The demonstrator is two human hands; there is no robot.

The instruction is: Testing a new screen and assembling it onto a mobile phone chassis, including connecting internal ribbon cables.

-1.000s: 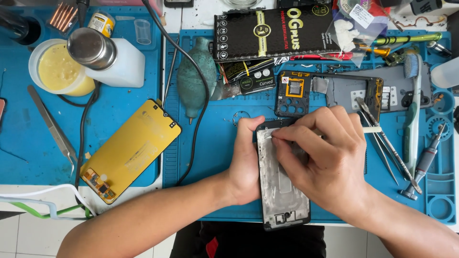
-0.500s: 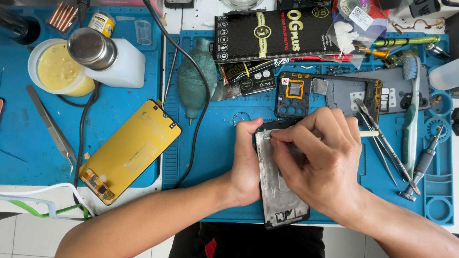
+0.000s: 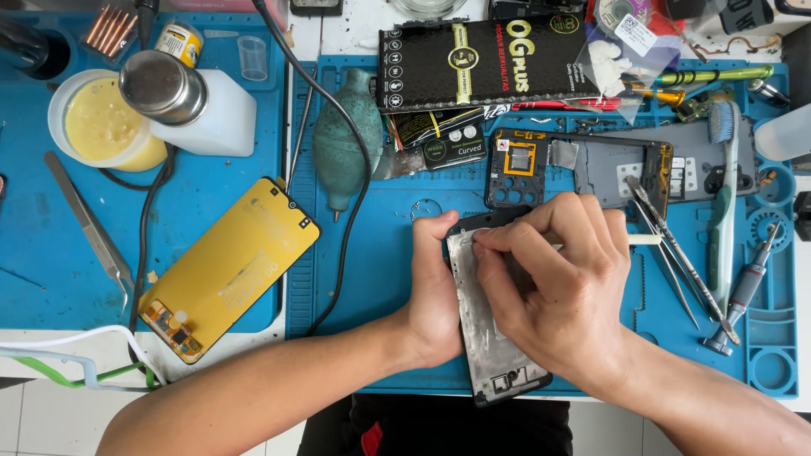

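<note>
Both forearms are bare from elbow to wrist, with no sleeves, watch or bracelet in view. The left hand (image 3: 435, 312) and right hand (image 3: 562, 300) wear no gloves or rings; the fingernails are short. At the bottom edge, dark clothing shows a small red patch.

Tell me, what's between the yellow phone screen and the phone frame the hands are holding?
In the head view, a black cable crosses the blue mat there.

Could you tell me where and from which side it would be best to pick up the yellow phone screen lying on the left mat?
Probably by the two long edges of the yellow phone screen, near its middle, coming from above. It lies flat and tilted on the blue mat, and its lower end carries exposed connectors best left untouched.
</note>
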